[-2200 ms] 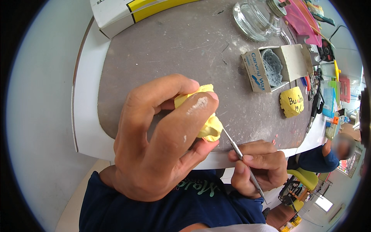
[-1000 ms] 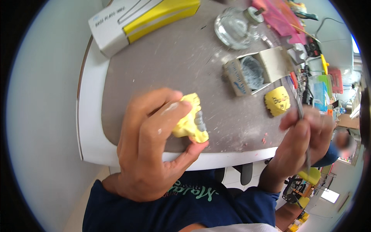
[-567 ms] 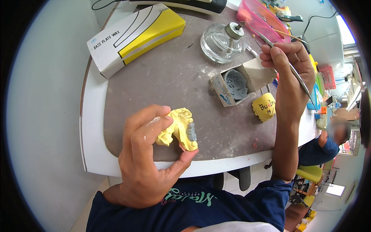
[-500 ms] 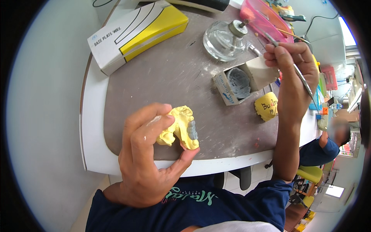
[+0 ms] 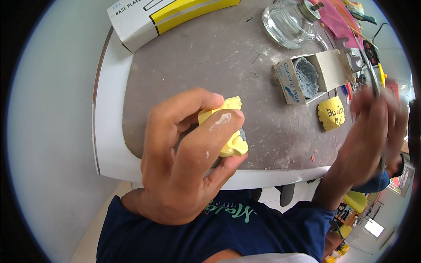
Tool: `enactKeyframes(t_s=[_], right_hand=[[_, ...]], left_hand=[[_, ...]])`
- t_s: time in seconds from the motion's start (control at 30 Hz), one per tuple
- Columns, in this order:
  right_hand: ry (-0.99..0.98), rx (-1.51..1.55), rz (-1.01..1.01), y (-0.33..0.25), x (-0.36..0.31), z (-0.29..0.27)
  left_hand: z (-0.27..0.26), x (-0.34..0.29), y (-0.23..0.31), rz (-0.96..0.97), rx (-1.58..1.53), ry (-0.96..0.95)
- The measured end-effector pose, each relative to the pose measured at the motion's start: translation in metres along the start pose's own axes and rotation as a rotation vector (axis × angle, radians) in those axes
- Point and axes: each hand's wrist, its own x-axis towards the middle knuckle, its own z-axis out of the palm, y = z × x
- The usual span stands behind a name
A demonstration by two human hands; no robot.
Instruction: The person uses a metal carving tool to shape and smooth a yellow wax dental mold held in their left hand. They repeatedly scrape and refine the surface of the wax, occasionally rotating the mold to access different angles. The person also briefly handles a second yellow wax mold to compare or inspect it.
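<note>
My left hand is closed around a yellow dental cast, its fingers over the top and its thumb underneath. A bit of grey wax shows at the cast's right side; the fingers hide most of the rest. Off to the right, my right hand is raised and smeared by motion. It grips a thin metal wax carver, which stands nearly upright. Nearest to that hand on the bench lies a second yellow plaster piece with handwriting on it.
An open cardboard box holds grey wax. Behind it stands a glass spirit lamp, beside a pink tray. A white-and-yellow carton lies at the back left. Another person sits farther right.
My left hand has moved up and right and turned the cast, so the grey wax teeth are mostly covered. My right hand has swung down and right with the carver. The view has shifted.
</note>
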Motion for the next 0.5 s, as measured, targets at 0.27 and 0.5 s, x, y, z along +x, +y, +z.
enactKeyframes(t_s=[0.27,0.5], right_hand=[[-0.112,0.191,0.206,-0.035,-0.097,0.038],[-0.145,0.140,0.227,-0.032,-0.098,0.037]], left_hand=[[0.002,-0.001,-0.003,0.016,0.058,0.009],[-0.001,0.002,-0.001,0.024,0.072,0.000]])
